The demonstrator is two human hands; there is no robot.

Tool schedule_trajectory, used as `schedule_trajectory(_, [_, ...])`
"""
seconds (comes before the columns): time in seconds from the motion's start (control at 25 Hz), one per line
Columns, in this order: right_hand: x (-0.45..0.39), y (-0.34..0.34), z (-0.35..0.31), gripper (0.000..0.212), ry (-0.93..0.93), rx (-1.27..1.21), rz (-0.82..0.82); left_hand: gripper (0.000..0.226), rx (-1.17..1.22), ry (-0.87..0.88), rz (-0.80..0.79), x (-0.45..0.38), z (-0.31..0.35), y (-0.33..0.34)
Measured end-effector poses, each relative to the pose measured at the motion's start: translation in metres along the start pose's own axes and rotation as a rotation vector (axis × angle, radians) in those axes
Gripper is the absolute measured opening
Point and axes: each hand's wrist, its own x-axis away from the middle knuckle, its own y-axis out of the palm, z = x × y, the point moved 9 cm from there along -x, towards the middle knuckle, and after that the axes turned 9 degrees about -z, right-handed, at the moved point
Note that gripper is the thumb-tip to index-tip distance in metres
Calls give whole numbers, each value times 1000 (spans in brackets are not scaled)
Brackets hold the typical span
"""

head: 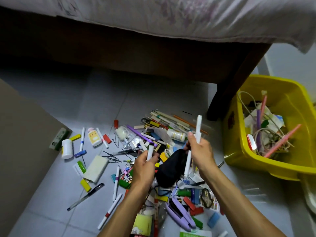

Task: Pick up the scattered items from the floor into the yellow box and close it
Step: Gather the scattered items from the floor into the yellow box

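My left hand [145, 165] and right hand [201, 152] are both bare, with no rings and no gloves. My forearms are bare too (no sleeve edge shows anywhere before the bottom of the view). No watch, band or bracelet sits on either wrist. My fingernails are short and unpainted.

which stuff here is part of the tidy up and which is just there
Job: yellow box; floor clutter; white pens in right hand and left hand.
Just there: bed; cardboard.
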Motion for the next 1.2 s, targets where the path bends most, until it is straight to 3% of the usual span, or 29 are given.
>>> schedule_trajectory(0.08, [-14,26,-4,48,53,-5,-177,7,71,40,-234,-15,30,33])
schedule_trajectory(0.2, [-30,56,-8,39,97,-159,-286,34,236,27,-491,-37,55,85])
schedule_trajectory(0.32, [-43,68,-2,37,56,-33,-330,42,315,7,-436,-60,46,89])
schedule_trajectory(0.48, [-52,80,17,46,56,265,-529,34,355,-55,-334,-92,17,75])
schedule_trajectory(0.56, [-68,71,9,49,-43,354,-422,20,386,-102,-281,-98,6,68])
schedule_trajectory(0.68, [-108,49,-4,22,-205,654,-147,12,304,-85,-140,-110,-4,44])
schedule_trajectory(0.8, [-139,71,22,43,-190,1099,-296,12,298,-80,-38,-121,-7,20])
schedule_trajectory(0.92, [-127,81,33,36,-258,1130,-260,7,284,-58,-16,-133,-4,12])
schedule_trajectory(1.08, [-82,87,53,29,-333,1039,-425,6,218,-18,7,-138,0,15])
schedule_trajectory(1.2, [-112,54,38,22,-344,974,-236,22,207,-35,-3,-137,-1,22])
